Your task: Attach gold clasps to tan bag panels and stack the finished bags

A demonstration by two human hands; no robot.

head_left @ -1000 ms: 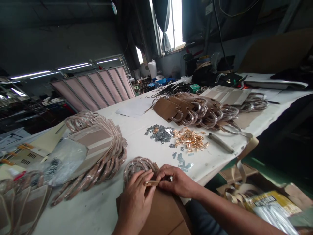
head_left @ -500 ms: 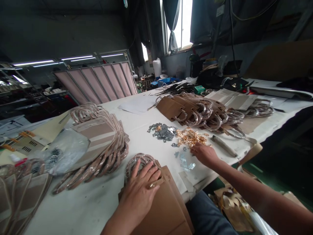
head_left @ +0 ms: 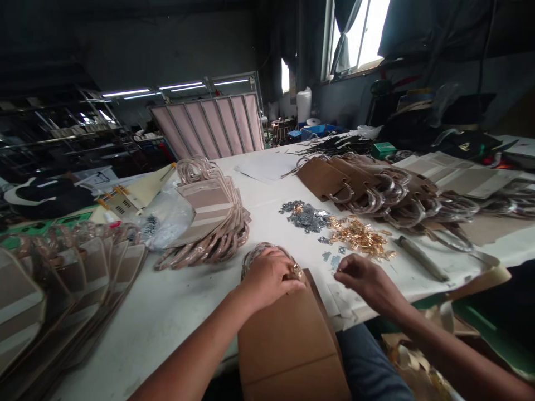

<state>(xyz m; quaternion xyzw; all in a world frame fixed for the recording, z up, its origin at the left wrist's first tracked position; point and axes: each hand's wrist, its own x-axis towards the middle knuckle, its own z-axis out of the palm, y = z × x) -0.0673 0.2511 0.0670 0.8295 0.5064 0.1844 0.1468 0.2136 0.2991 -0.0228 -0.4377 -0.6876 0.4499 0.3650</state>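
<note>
My left hand [head_left: 270,278] is curled over the top edge of a brown bag panel [head_left: 288,334], thumb on its face. A small gold metal fitting [head_left: 296,271] shows at its index finger. Clear-wrapped handles [head_left: 254,253] stick out behind that hand. My right hand [head_left: 361,275] is closed in a pinch just above the table, right of the panel; whatever lies between its fingertips is too small to make out. Close by are a pile of gold metal fittings [head_left: 359,236], a pile of grey metal plates [head_left: 309,217] and a few loose plates [head_left: 335,260].
Stacked bag panels with wrapped handles stand at left [head_left: 209,211], far left [head_left: 79,284] and back right [head_left: 359,184]. A grey-green rod-like tool [head_left: 422,259] lies near the table's right edge. A plastic bag [head_left: 167,217] rests beside the left stack.
My left hand has gone from lying spread to curled over the panel's top. My right hand has drawn back from the gold pile toward the panel. The view has turned left.
</note>
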